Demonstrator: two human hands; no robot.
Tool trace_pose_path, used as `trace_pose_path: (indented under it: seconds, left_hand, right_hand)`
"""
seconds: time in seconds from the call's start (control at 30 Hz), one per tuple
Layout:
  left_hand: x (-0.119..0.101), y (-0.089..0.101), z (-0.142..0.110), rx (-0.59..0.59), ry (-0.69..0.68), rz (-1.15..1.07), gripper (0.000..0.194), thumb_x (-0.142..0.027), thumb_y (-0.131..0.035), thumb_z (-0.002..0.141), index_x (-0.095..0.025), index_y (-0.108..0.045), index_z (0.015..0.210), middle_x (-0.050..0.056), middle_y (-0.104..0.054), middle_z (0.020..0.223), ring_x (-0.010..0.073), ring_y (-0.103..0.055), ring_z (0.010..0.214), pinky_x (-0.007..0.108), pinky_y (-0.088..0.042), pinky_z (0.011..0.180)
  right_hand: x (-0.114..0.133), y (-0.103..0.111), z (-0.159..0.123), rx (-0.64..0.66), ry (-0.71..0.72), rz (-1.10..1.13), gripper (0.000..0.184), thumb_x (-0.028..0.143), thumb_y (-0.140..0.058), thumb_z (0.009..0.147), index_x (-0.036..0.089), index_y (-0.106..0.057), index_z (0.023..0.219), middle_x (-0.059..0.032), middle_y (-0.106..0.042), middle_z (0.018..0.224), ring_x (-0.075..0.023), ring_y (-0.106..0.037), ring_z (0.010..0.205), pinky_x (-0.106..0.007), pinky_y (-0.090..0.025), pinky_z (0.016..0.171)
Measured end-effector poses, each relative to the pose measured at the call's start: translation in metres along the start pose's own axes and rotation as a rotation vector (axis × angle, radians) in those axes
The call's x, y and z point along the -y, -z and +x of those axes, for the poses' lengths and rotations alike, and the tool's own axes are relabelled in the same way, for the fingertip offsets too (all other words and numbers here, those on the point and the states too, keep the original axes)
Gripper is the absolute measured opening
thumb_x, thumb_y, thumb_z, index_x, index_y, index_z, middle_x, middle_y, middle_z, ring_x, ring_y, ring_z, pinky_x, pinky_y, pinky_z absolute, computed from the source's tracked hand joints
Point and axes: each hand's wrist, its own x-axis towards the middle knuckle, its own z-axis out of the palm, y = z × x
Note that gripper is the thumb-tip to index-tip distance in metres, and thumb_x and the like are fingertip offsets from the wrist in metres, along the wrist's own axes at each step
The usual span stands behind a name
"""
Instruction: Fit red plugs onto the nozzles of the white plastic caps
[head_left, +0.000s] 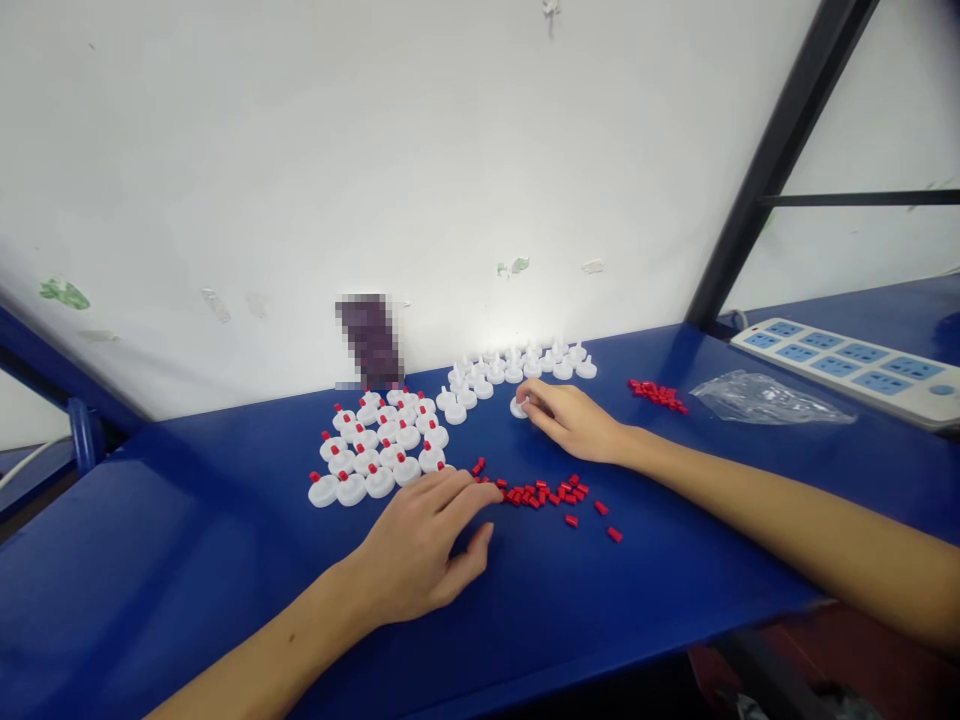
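My right hand [570, 418] pinches a white nozzle cap [517, 408] by its upper part, close to the table surface. The fingers cover most of the nozzle. My left hand [427, 540] hovers or rests over the table with thumb and fingers apart. Its index fingertip reaches the left end of a loose line of small red tips [541, 493]; whether it touches one I cannot tell. Left of the middle stand several white caps with red tips on them [380, 482]. Behind my right hand, several white caps with bare nozzles [514, 370] stand in a cluster near the wall.
A second pile of red tips [658, 395] lies to the right, beside a clear plastic bag [765, 397]. A power strip [847, 365] is at the far right. A blurred dark phone-like object [371, 338] leans on the wall [300, 150]. The blue table [187, 560] ends in front.
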Motion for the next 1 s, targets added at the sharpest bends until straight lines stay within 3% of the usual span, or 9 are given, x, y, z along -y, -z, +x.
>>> trace_pose_path:
  seconds: [0.27,0.43,0.5,0.57,0.63,0.77,0.87,0.93,1.0]
  left_hand:
    - [0.01,0.009,-0.001,-0.181,0.103,0.074,0.026,-0.014,-0.048,0.094,-0.021,-0.05,0.119,0.0,-0.061,0.081,0.0152,-0.059,0.07,0.028,-0.049,0.067]
    - [0.007,0.002,-0.002,-0.11,0.173,0.071,0.041,-0.024,-0.053,0.092,-0.021,-0.043,0.132,0.006,-0.063,0.1,0.0198,-0.063,0.082,0.033,-0.053,0.072]
    - [0.004,0.001,-0.001,-0.069,0.209,0.034,0.052,-0.029,-0.057,0.091,-0.021,-0.038,0.139,0.009,-0.063,0.11,0.0219,-0.064,0.088,0.035,-0.054,0.073]
    - [0.002,0.002,-0.001,-0.008,0.216,-0.059,0.047,-0.029,-0.056,0.092,-0.023,-0.04,0.137,0.007,-0.065,0.11,0.0204,-0.065,0.088,0.033,-0.054,0.075]
    - [0.001,0.003,0.0,0.002,0.209,-0.14,0.034,-0.025,-0.053,0.095,-0.025,-0.047,0.128,0.003,-0.068,0.105,0.0172,-0.065,0.082,0.03,-0.053,0.075]
    - [0.001,0.003,-0.001,-0.174,0.215,-0.125,0.027,-0.024,-0.053,0.094,-0.022,-0.052,0.121,0.0,-0.068,0.085,0.0118,-0.058,0.06,0.023,-0.048,0.058]
    - [0.003,0.001,-0.002,-0.207,0.204,-0.092,0.023,-0.023,-0.051,0.093,-0.021,-0.054,0.115,-0.003,-0.064,0.071,0.011,-0.055,0.053,0.022,-0.045,0.052]
    - [0.004,0.0,-0.003,-0.197,0.163,-0.055,0.02,-0.024,-0.052,0.092,-0.019,-0.055,0.111,-0.004,-0.063,0.067,0.0112,-0.056,0.051,0.022,-0.045,0.053]
    - [0.003,-0.001,-0.002,-0.186,0.109,-0.008,0.019,-0.024,-0.053,0.091,-0.018,-0.055,0.109,-0.003,-0.064,0.067,0.012,-0.057,0.051,0.024,-0.047,0.054]
  right_hand:
    - [0.037,0.004,-0.015,-0.042,0.23,0.11,0.012,0.021,-0.044,0.099,0.018,-0.056,0.1,-0.0018,-0.064,0.085,-0.0101,-0.052,0.061,-0.023,-0.039,0.06]
    - [0.054,0.005,-0.025,-0.082,0.378,0.173,0.012,0.015,-0.047,0.093,0.018,-0.058,0.098,-0.0011,-0.065,0.08,-0.0102,-0.052,0.059,-0.024,-0.04,0.058]
    - [0.062,0.007,-0.03,-0.031,0.432,0.2,0.015,0.014,-0.048,0.091,0.019,-0.058,0.1,-0.002,-0.067,0.085,-0.0113,-0.055,0.063,-0.024,-0.043,0.061]
    - [0.071,0.009,-0.035,0.038,0.454,0.237,0.019,0.015,-0.051,0.089,0.019,-0.058,0.106,-0.0027,-0.068,0.092,-0.012,-0.058,0.068,-0.025,-0.046,0.063]
    - [0.076,0.01,-0.038,0.065,0.449,0.285,0.025,0.017,-0.054,0.088,0.019,-0.057,0.113,-0.0036,-0.068,0.098,-0.0133,-0.06,0.075,-0.027,-0.049,0.07]
    - [0.069,0.01,-0.029,0.008,0.345,0.26,0.029,0.024,-0.052,0.095,0.019,-0.054,0.123,-0.0047,-0.069,0.096,-0.0197,-0.06,0.096,-0.038,-0.045,0.089]
    - [0.053,0.005,-0.014,0.068,0.163,0.047,0.028,0.026,-0.05,0.097,0.017,-0.059,0.122,-0.0017,-0.065,0.071,-0.0224,-0.06,0.086,-0.042,-0.042,0.088]
    - [0.043,0.001,-0.005,0.182,0.143,-0.016,0.032,0.025,-0.049,0.097,0.016,-0.059,0.127,0.0019,-0.06,0.059,-0.0199,-0.059,0.073,-0.039,-0.041,0.086]
    - [0.037,-0.003,0.001,0.267,0.166,-0.029,0.037,0.025,-0.049,0.098,0.016,-0.058,0.133,0.0015,-0.063,0.062,-0.0171,-0.058,0.064,-0.033,-0.042,0.079]
